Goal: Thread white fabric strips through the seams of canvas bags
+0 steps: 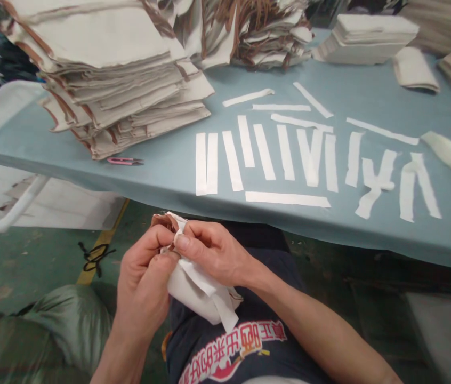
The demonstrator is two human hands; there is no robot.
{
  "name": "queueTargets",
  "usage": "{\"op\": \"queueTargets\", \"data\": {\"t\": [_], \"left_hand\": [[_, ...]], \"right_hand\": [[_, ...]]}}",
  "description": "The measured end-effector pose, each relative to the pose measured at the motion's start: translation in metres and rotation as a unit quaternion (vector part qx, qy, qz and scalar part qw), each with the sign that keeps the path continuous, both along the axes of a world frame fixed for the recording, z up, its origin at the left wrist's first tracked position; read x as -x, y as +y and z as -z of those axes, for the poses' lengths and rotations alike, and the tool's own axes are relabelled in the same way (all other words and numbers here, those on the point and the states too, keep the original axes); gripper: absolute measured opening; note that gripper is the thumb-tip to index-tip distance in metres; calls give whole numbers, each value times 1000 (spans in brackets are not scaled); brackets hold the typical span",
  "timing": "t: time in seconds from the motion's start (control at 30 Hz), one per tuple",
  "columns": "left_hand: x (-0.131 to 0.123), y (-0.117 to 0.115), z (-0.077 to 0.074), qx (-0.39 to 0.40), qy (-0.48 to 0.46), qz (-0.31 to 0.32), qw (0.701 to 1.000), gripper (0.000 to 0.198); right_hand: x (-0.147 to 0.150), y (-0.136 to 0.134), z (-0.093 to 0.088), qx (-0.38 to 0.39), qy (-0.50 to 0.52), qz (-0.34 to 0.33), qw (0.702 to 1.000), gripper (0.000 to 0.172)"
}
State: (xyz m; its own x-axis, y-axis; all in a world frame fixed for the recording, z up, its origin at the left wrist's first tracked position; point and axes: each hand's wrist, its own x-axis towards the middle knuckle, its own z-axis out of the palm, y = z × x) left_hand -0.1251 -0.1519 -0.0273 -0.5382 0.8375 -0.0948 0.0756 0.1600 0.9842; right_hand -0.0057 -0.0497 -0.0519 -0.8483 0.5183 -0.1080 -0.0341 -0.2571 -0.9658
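My left hand (145, 266) and my right hand (213, 253) meet in front of my lap, below the table's near edge. Between them is a cream fabric piece (187, 292) with brown along its upper edge, hanging folded down over my apron. Both thumbs and forefingers pinch it close together at the top. A white strip (203, 277) runs down from under my right fingers and lies over the fabric. Exactly what sits between the fingertips is hidden.
Several white strips (264, 152) lie spread on the blue-covered table (169, 184). A tall pile of cream fabric pieces (129, 101) stands left, with pink thread snips (125, 161) beside it. Folded cream stacks (369, 40) are at the back right. Black cord (95, 257) lies on the floor.
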Motion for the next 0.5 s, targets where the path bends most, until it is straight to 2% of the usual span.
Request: {"op": "queueTargets", "data": {"t": [0.17,0.27,0.37,0.43,0.5], "left_hand": [[1,10,-18,-11,-157,11,988,11],[4,12,-22,28,-199,0,980,11],[12,10,-26,49,-213,8,976,12],[19,8,-32,40,-187,34,981,10],[25,5,-41,35,-149,80,985,7]], "right_hand": [[-3,3,-6,-69,41,6,997,59],[-8,8,-9,-100,43,-16,994,53],[-12,12,-10,-167,10,-20,986,45],[-16,14,-14,-227,-17,28,973,39],[-18,16,-25,-292,12,92,952,28]]}}
